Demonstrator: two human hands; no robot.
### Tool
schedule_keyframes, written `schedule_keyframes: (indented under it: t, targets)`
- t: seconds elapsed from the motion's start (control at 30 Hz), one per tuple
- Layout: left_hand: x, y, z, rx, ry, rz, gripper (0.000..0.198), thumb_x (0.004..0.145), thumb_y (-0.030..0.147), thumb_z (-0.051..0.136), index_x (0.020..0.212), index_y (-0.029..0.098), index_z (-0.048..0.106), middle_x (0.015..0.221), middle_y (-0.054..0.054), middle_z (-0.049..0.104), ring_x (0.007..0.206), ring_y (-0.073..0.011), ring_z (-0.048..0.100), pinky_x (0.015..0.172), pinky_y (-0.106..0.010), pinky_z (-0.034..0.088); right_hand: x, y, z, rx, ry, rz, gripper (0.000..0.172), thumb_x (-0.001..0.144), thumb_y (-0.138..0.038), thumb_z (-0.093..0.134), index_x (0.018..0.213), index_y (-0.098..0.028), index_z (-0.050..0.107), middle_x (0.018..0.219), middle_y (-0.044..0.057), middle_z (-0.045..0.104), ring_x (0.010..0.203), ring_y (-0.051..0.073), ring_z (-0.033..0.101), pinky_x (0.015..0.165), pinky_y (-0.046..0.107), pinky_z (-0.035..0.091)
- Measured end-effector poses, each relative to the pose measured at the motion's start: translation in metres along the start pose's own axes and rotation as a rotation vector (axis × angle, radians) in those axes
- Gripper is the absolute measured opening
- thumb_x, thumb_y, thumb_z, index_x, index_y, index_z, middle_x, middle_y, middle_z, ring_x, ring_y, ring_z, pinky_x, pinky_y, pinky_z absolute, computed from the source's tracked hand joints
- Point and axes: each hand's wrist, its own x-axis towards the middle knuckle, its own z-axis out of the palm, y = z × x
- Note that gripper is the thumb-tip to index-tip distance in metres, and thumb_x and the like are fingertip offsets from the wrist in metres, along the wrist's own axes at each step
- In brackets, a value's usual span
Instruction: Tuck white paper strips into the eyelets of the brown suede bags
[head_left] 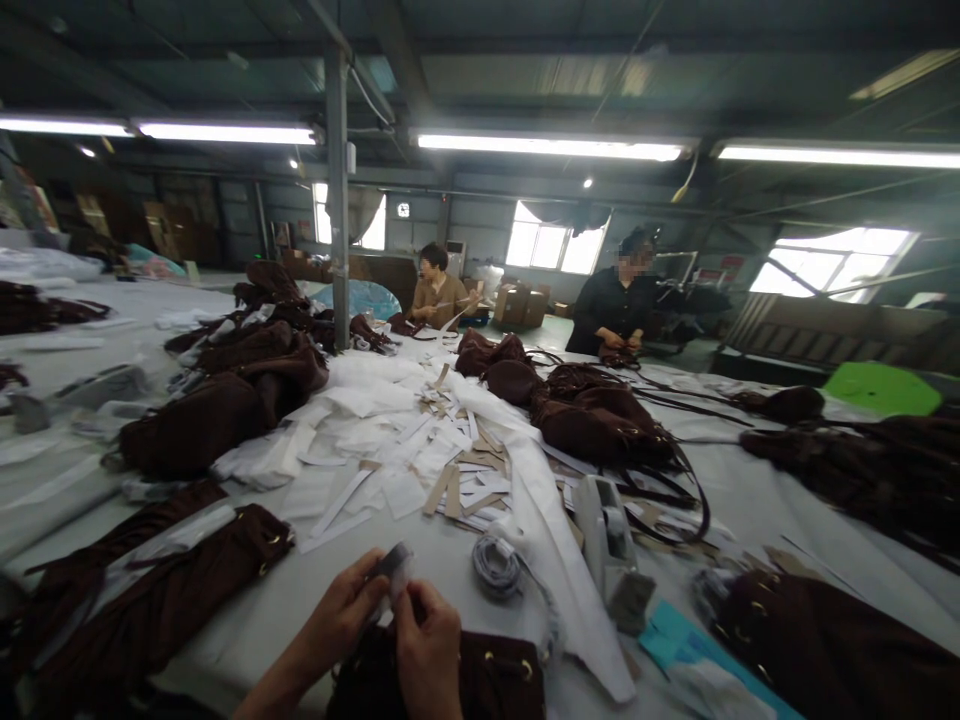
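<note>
Just above a dark brown drawstring bag (510, 668) with gold eyelets, both hands come together at the near edge of the table. My left hand (341, 612) is closed, pinching a small grey and whitish strip (397, 562) that sticks up from the fingers. My right hand (429, 635) is closed too, its thumb and fingertips at the strip's lower whitish part. What the strip is made of is too blurred to tell. The bag lies partly hidden behind my right hand and wrist.
A coiled grey cord (496, 565) and a tape dispenser (606, 525) stand to the right. Paper and card strips (465, 480) cover the middle. Brown bags (210, 410) lie in piles left and right. Two people (433, 290) work across the table, near a metal post (339, 200).
</note>
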Motion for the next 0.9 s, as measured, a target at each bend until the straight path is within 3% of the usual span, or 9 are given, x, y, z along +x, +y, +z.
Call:
schedule_keyframes:
  t: [0.1, 0.2, 0.3, 0.4, 0.6, 0.73, 0.9]
  targets:
    - [0.002, 0.009, -0.003, 0.034, -0.137, 0.044, 0.033, 0.089, 0.045, 0.050, 0.100, 0.016, 0.063, 0.072, 0.001, 0.057, 0.059, -0.0126, 0.050, 0.054, -0.022, 0.042, 0.005, -0.004, -0.003, 0.262, -0.092, 0.127, 0.028, 0.078, -0.042, 0.059, 0.069, -0.016, 0.064, 0.053, -0.002, 0.055, 0.049, 0.010, 0.045, 0.047, 0.021, 0.034]
    - [0.002, 0.020, -0.003, 0.104, -0.201, 0.150, 0.027, 0.091, 0.038, 0.049, 0.098, 0.017, 0.065, 0.081, -0.002, 0.060, 0.074, -0.0158, 0.055, 0.069, -0.025, 0.045, 0.010, -0.004, -0.007, 0.402, -0.108, 0.218, 0.036, 0.073, -0.050, 0.063, 0.064, -0.015, 0.061, 0.045, -0.004, 0.049, 0.041, 0.008, 0.039, 0.042, 0.020, 0.031]
    - [0.003, 0.024, -0.001, 0.155, -0.214, 0.219, 0.026, 0.090, 0.033, 0.049, 0.102, 0.018, 0.066, 0.088, -0.004, 0.061, 0.087, -0.0195, 0.057, 0.081, -0.028, 0.045, 0.013, -0.003, -0.008, 0.441, -0.109, 0.268, 0.047, 0.069, -0.061, 0.064, 0.057, -0.017, 0.055, 0.037, -0.007, 0.042, 0.034, 0.006, 0.034, 0.037, 0.020, 0.028]
    - [0.003, 0.026, 0.003, 0.204, -0.228, 0.209, 0.025, 0.089, 0.033, 0.051, 0.098, 0.018, 0.069, 0.086, -0.005, 0.060, 0.084, -0.0198, 0.057, 0.079, -0.028, 0.046, 0.013, -0.004, -0.006, 0.446, -0.072, 0.281, 0.048, 0.064, -0.062, 0.070, 0.057, -0.017, 0.053, 0.035, -0.010, 0.036, 0.031, 0.005, 0.030, 0.034, 0.020, 0.024]
    - [-0.001, 0.035, 0.011, 0.158, -0.204, 0.157, 0.029, 0.090, 0.036, 0.050, 0.106, 0.020, 0.068, 0.097, -0.007, 0.065, 0.096, -0.0231, 0.058, 0.091, -0.032, 0.043, 0.011, -0.008, 0.000, 0.482, 0.007, 0.270, 0.048, 0.063, -0.061, 0.073, 0.065, -0.016, 0.058, 0.041, -0.010, 0.039, 0.034, 0.004, 0.028, 0.032, 0.019, 0.022]
    - [0.000, 0.032, 0.014, 0.042, -0.112, 0.069, 0.037, 0.092, 0.045, 0.044, 0.101, 0.016, 0.067, 0.091, -0.007, 0.067, 0.089, -0.0223, 0.059, 0.083, -0.031, 0.046, 0.010, -0.003, 0.003, 0.507, 0.036, 0.264, 0.047, 0.062, -0.060, 0.074, 0.064, -0.016, 0.058, 0.043, -0.008, 0.041, 0.035, 0.005, 0.031, 0.033, 0.020, 0.023]
    - [0.002, 0.025, 0.019, -0.030, -0.119, -0.011, 0.034, 0.087, 0.048, 0.054, 0.082, 0.015, 0.061, 0.074, -0.001, 0.063, 0.070, -0.0157, 0.057, 0.065, -0.024, 0.045, 0.012, 0.005, 0.006, 0.531, 0.057, 0.279, 0.048, 0.062, -0.062, 0.073, 0.062, -0.017, 0.055, 0.043, -0.009, 0.039, 0.034, 0.004, 0.028, 0.031, 0.020, 0.019]
